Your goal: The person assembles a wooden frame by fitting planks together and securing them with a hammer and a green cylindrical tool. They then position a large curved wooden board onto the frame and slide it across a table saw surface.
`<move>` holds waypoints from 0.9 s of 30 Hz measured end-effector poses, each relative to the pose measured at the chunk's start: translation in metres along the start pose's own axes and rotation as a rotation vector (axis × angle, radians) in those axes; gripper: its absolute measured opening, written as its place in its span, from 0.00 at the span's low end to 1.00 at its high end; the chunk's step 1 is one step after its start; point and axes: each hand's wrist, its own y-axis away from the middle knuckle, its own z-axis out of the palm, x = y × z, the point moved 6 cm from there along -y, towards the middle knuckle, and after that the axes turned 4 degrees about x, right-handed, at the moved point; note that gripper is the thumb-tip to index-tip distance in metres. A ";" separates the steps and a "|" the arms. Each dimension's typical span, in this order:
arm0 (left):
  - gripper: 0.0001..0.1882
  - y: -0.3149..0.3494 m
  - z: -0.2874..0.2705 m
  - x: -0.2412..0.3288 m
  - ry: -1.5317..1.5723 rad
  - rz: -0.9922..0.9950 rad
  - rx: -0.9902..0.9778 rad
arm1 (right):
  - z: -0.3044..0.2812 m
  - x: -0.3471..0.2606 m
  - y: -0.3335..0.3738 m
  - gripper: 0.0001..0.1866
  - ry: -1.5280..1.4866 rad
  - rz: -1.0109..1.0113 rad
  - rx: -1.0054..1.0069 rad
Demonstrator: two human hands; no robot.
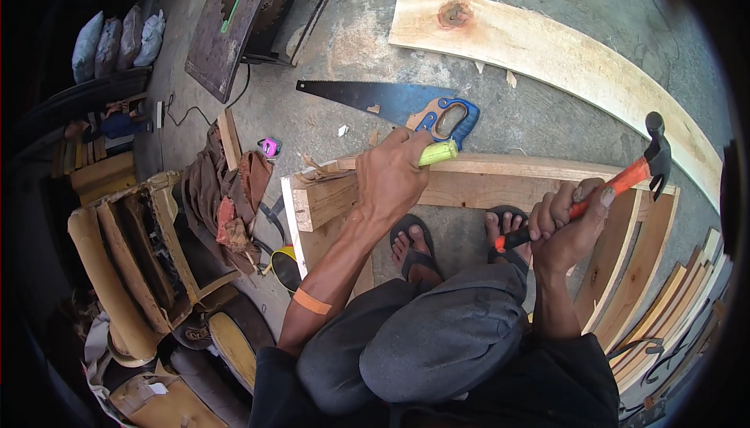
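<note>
Head view: over the wooden frame (508, 168), left hand (392, 171) clenches yellow-green handle (439, 153), right hand (569, 226) grips claw hammer (631, 174); a glancing blow could bruise the left.

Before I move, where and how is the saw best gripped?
I'd take the saw by its blue handle, coming from the right: the closed loop lies at that end, while the blade points left. The left hand, holding a yellow-green tool, crowds the near side. The right hand holds a hammer, so would likely need freeing first.
</note>
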 end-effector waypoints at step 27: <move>0.10 0.027 -0.003 -0.011 -0.014 0.006 0.022 | -0.089 0.081 -0.004 0.24 0.025 0.233 -0.294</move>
